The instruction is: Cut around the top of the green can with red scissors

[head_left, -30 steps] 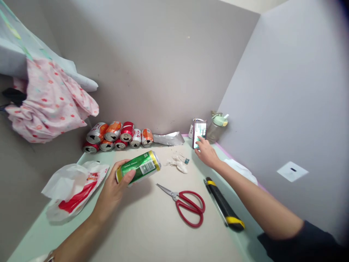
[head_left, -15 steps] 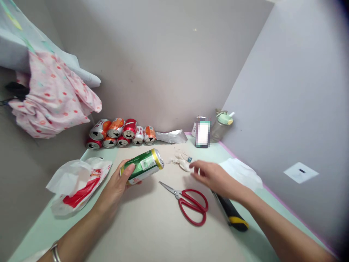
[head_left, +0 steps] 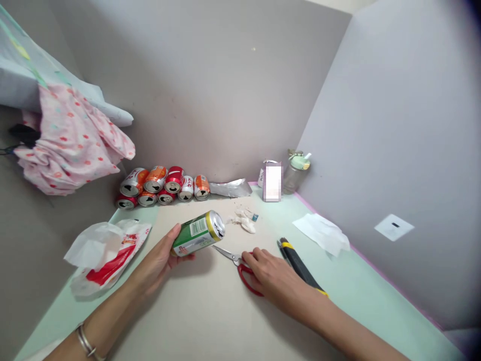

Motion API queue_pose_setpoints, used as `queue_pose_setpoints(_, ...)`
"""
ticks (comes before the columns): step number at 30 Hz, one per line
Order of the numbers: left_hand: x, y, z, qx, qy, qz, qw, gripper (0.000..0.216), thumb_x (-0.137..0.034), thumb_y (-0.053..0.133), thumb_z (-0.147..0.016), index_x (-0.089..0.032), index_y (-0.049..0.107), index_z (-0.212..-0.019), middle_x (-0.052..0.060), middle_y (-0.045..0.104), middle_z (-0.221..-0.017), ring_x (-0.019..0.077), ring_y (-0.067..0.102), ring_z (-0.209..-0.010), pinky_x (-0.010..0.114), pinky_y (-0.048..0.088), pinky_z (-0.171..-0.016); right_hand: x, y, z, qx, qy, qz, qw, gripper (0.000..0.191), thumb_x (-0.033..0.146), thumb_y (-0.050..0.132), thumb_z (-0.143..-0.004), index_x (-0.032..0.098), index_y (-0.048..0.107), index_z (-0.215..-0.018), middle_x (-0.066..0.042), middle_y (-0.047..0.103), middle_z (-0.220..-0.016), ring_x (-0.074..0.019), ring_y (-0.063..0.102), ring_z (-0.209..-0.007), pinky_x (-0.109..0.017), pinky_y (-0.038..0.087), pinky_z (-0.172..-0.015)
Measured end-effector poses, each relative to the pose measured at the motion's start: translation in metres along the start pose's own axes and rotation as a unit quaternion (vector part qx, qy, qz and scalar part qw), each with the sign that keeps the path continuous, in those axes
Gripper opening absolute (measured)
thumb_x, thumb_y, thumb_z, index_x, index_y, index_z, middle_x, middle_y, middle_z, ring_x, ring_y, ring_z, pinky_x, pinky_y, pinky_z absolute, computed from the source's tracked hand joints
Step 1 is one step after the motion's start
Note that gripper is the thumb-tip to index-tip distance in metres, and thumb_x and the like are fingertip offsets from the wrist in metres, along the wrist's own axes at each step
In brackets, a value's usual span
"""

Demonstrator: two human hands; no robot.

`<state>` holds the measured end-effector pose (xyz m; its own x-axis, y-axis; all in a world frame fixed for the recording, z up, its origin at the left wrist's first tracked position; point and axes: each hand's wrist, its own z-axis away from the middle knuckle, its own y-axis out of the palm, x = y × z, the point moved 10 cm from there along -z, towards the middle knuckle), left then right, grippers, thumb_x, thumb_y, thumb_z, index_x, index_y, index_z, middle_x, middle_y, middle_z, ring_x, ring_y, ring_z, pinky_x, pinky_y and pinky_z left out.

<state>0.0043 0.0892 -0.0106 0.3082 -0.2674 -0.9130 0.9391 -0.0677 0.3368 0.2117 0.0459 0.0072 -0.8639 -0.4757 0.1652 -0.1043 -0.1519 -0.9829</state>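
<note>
My left hand [head_left: 160, 258] is closed round a green and white drink can [head_left: 197, 233] with gold rims, held tilted above the table with its top facing right. My right hand [head_left: 272, 276] lies over the red handles of a pair of scissors [head_left: 249, 282], its fingers curled on the upper loop. The scissors' blades are nearly closed and point left, just below the can; part of the handles is hidden under the hand. Right beside that hand rests a black and yellow utility knife [head_left: 300, 265], partly covered by the forearm.
Several empty cans [head_left: 154, 186] are stacked by the back wall, beside a cut silver metal sheet [head_left: 231, 188]. Crumpled tissue [head_left: 244, 222] lies mid-table. A plastic bag [head_left: 108, 260] sits left, white paper [head_left: 321, 233] right. A phone [head_left: 272, 184] and a bottle [head_left: 295, 174] stand behind.
My right hand has come down and toward me from above the table onto the scissors' handles. The can in my left hand has turned, showing more of its top. The view has shifted slightly.
</note>
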Motion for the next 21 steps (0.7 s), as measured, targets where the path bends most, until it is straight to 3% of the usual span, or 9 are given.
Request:
queue_pose_setpoints(3,0.0,-0.001,0.0,-0.007,-0.005,0.016,1.0,0.033,-0.048,0.06,-0.095,-0.02,0.072,-0.108,0.007,0.075,-0.109,0.0209,0.066,-0.089,0.034,0.063,-0.077,-0.01,-0.004,0.004,-0.029,0.02,-0.051,0.998,0.021,0.017,0.051,-0.096,0.019,0.056,-0.117,-0.008,0.061,-0.102,-0.0188,0.061,-0.077,-0.029,0.047,-0.069)
queue_pose_setpoints(5,-0.003,-0.003,-0.001,-0.022,-0.001,0.027,0.999,0.03,-0.043,0.058,-0.097,-0.019,0.072,-0.106,0.007,0.075,-0.105,0.0205,0.067,-0.087,0.034,0.064,-0.076,-0.022,-0.009,0.005,-0.048,0.045,-0.177,0.982,0.033,0.026,0.054,-0.096,0.022,0.051,-0.128,-0.006,0.06,-0.106,-0.0177,0.061,-0.081,-0.028,0.048,-0.073)
queue_pose_setpoints(9,-0.006,-0.006,-0.002,-0.044,0.01,0.046,0.998,0.027,-0.037,0.055,-0.099,-0.018,0.073,-0.104,0.008,0.075,-0.102,0.0204,0.067,-0.085,0.034,0.064,-0.074,-0.028,-0.005,0.005,0.001,0.055,-0.478,0.877,0.065,0.054,0.07,-0.084,0.024,0.047,-0.138,-0.003,0.056,-0.1,-0.0189,0.056,-0.086,-0.03,0.049,-0.077)
queue_pose_setpoints(14,-0.005,-0.007,-0.004,-0.046,0.032,0.016,0.998,0.036,-0.049,0.062,-0.092,-0.019,0.072,-0.108,0.008,0.074,-0.109,0.0235,0.067,-0.094,0.032,0.062,-0.073,0.01,-0.021,0.012,0.042,-0.117,-0.631,0.766,0.071,0.076,0.058,-0.083,0.016,0.058,-0.122,0.0,0.05,-0.082,-0.0126,0.046,-0.065,-0.036,0.052,-0.078)
queue_pose_setpoints(16,-0.005,-0.006,-0.005,-0.04,0.045,-0.015,0.998,0.045,-0.057,0.065,-0.087,-0.019,0.07,-0.111,0.009,0.073,-0.114,0.0253,0.066,-0.098,0.032,0.061,-0.074,0.017,-0.015,0.016,0.066,-0.134,-0.646,0.749,0.069,0.075,0.056,-0.086,0.014,0.059,-0.119,0.0,0.051,-0.077,-0.0101,0.044,-0.058,-0.036,0.053,-0.073)
queue_pose_setpoints(21,-0.004,-0.003,-0.005,-0.028,0.048,-0.089,0.994,0.058,-0.065,0.06,-0.085,-0.02,0.063,-0.122,0.011,0.069,-0.122,0.0289,0.064,-0.106,0.036,0.058,-0.08,0.015,-0.002,0.016,0.076,-0.105,-0.654,0.745,0.062,0.069,0.054,-0.092,0.013,0.059,-0.118,0.001,0.051,-0.07,-0.0091,0.044,-0.055,-0.035,0.055,-0.071)
